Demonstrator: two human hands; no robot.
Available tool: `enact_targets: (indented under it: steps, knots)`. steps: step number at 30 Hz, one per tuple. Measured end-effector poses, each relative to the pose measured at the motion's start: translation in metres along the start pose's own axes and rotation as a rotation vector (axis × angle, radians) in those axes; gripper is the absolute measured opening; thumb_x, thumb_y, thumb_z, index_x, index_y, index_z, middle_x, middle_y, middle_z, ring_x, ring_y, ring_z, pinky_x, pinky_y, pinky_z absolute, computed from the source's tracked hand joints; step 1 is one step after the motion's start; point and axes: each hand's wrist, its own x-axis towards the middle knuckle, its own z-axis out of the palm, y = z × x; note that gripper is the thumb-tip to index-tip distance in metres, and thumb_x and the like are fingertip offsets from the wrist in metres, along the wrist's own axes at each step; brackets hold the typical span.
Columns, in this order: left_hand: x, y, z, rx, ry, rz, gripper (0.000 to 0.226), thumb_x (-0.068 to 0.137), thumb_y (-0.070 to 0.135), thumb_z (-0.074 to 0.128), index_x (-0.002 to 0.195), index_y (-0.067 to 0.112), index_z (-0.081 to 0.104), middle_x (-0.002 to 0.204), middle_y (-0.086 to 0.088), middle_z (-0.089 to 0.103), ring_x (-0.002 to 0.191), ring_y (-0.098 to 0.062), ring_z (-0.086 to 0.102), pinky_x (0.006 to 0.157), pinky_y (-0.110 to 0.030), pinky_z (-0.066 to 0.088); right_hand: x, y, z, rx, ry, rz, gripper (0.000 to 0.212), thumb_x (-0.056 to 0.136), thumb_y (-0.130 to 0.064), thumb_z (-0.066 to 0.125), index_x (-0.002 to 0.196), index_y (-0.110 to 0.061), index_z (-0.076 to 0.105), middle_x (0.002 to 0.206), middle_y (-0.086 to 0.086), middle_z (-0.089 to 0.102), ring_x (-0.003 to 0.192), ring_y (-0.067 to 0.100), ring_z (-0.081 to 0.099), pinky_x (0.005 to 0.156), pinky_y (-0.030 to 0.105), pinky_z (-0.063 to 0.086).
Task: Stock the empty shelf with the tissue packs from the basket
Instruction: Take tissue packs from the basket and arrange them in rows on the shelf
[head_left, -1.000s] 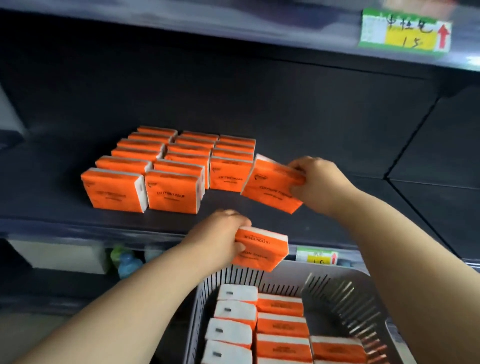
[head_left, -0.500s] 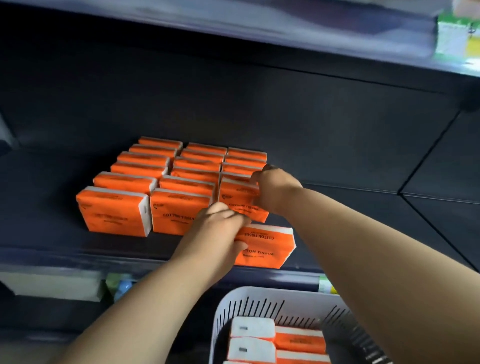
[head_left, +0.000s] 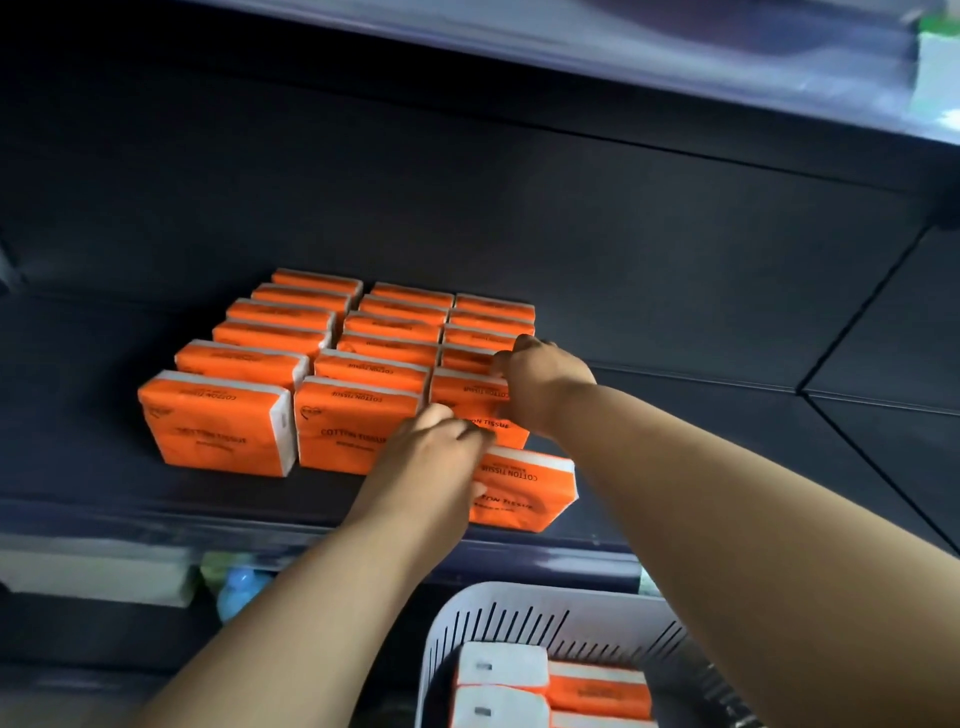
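Shelf (head_left: 93, 441) partly stocked: three rows of tissue packs (head_left: 374, 332). My right hand (head_left: 540, 374) curls over the right row's front pack (head_left: 462, 389); my left hand (head_left: 436, 457) grips the next pack (head_left: 524, 491) at the shelf edge. More lie in the basket (head_left: 519, 613).

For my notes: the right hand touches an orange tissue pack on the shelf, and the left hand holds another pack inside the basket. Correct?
The head view shows the left hand holding its orange tissue pack at the front of the shelf, not inside the basket. The rest is right.
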Motion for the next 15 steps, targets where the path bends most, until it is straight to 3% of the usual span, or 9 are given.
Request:
enact_targets:
  steps: [10,15]
  knots:
    - [0.011,-0.006,0.005,0.089,0.013,-0.010,0.039,0.087,0.019,0.061,0.124,0.025,0.054,0.117,0.006,0.058,0.115,-0.018,0.044,0.094,-0.029,0.037,0.000,0.008,-0.008,0.036,-0.032,-0.035,0.055,0.079,-0.038,0.070,0.129,-0.028,0.050,0.125,0.002,0.052,0.112,0.025,0.054,0.087,0.035,0.050]
    - [0.021,-0.007,0.009,0.223,-0.006,0.024,0.038,0.092,0.017,0.049,0.129,0.021,0.048,0.125,0.002,0.050,0.120,-0.021,0.041,0.096,-0.032,0.034,0.000,0.016,-0.007,0.115,-0.048,-0.060,0.051,0.081,-0.027,0.069,0.128,-0.035,0.050,0.128,-0.001,0.048,0.109,0.023,0.055,0.083,0.030,0.048]
